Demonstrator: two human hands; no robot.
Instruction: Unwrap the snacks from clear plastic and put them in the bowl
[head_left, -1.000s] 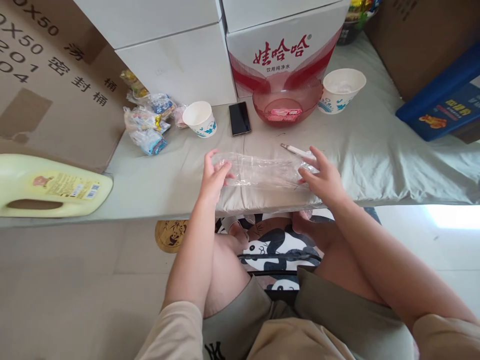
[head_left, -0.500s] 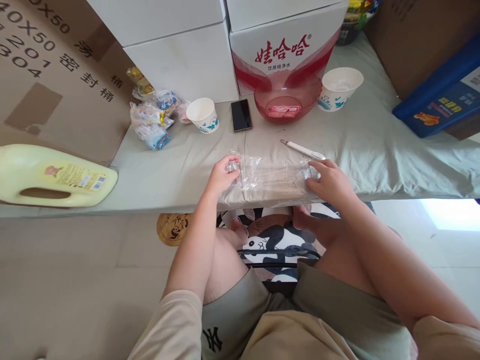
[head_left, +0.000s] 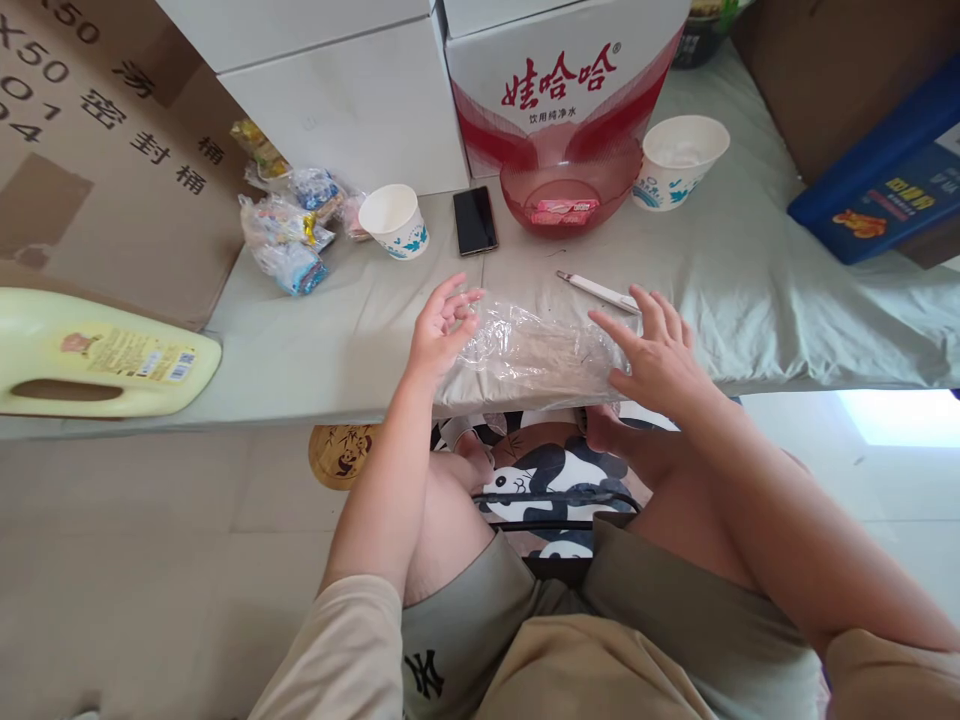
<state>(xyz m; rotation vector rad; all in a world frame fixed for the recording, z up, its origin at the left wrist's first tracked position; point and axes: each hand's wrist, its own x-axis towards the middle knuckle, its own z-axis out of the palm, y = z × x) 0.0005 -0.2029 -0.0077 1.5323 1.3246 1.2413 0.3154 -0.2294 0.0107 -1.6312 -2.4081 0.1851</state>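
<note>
A crumpled sheet or bag of clear plastic (head_left: 540,350) lies at the front edge of the cloth-covered table, between my two hands. My left hand (head_left: 444,325) hovers at its left end with fingers apart and loosely curled, holding nothing. Over the right end, my right hand (head_left: 654,350) has its fingers spread and is empty too. Just behind the plastic rests a white pen-like tool (head_left: 596,291) with a narrow tip, its right end close to my right fingers.
Behind are a black phone (head_left: 475,222), a red translucent bowl (head_left: 517,205) holding pink packets, and paper cups (head_left: 401,225) on both sides. Wrapped snacks (head_left: 289,240) and a yellow jug (head_left: 172,345) are left. A white-and-red carton (head_left: 555,100) stands at the back, a blue box (head_left: 862,200) right.
Both hands have let go of the plastic and opened, lifting slightly from its ends. The plastic now lies loose and more crumpled. The view has shifted slightly.
</note>
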